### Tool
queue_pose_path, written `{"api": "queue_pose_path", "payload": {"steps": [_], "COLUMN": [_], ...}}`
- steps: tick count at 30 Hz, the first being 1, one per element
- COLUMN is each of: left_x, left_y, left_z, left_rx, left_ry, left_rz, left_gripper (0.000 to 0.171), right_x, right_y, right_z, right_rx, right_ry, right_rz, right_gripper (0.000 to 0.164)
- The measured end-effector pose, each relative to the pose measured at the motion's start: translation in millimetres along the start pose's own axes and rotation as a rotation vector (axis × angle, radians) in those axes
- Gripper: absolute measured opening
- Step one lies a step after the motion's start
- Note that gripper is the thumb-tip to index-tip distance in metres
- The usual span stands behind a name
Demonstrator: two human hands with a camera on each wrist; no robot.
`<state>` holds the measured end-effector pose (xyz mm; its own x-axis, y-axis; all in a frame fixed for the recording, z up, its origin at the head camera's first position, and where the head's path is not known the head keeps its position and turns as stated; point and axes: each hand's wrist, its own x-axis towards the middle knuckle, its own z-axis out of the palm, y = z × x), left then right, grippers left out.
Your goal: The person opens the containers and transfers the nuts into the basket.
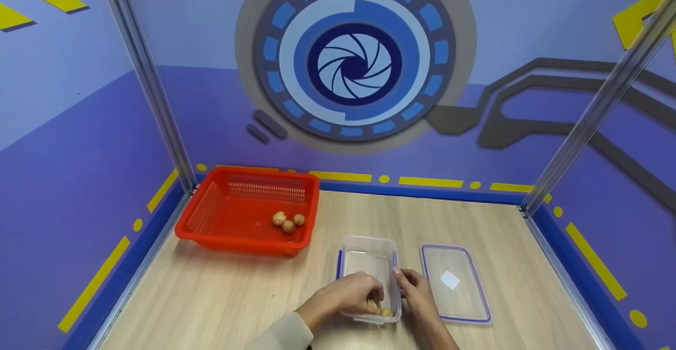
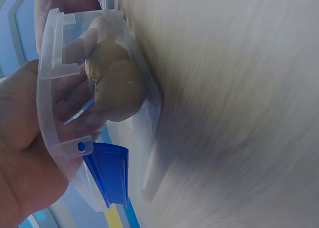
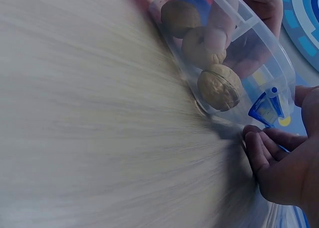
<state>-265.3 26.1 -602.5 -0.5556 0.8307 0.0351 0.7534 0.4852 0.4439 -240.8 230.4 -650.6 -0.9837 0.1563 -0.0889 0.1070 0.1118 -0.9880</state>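
Note:
A clear plastic food container (image 1: pixel 369 243) with blue side clips stands on the table in front of me. My left hand (image 1: pixel 353 293) reaches down into its near end and holds a walnut (image 3: pixel 200 49) between thumb and fingers. Against that one, in the right wrist view, lie a walnut (image 3: pixel 218 88) and another walnut (image 3: pixel 179 18), both inside the container. My right hand (image 1: pixel 418 291) grips the container's right wall, with the thumb at the rim and the fingers outside, low by the blue clip (image 3: pixel 268 108).
A red plastic basket (image 1: pixel 237 243) stands at the back left with three walnuts (image 1: pixel 288 226) in its right part. To the right of the container lies its clear lid (image 1: pixel 465 302), edged in blue and bearing a white label (image 1: pixel 449 280). Printed panels enclose the table.

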Motion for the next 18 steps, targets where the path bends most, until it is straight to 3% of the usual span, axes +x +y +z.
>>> {"api": "queue_pose_path", "payload": {"steps": [10,18], "left_x": [-1.3,-6.7], "left_y": [-3.2,-7.9], "left_z": [-7.7,-32.5], "left_rx": [-0.192,-0.317], "left_ry": [0.090,0.201], "left_rz": [-0.017,-0.067], "left_gripper": [0.022,0.027], "right_x": [-0.9,-1.5], "right_y": [0.0,-1.7], "right_z": [0.1,-0.1], "right_rx": [-0.008,0.000], "right_ry": [0.002,0.005], "right_rz": [0.003,0.016], "right_gripper": [0.041,0.043]}}
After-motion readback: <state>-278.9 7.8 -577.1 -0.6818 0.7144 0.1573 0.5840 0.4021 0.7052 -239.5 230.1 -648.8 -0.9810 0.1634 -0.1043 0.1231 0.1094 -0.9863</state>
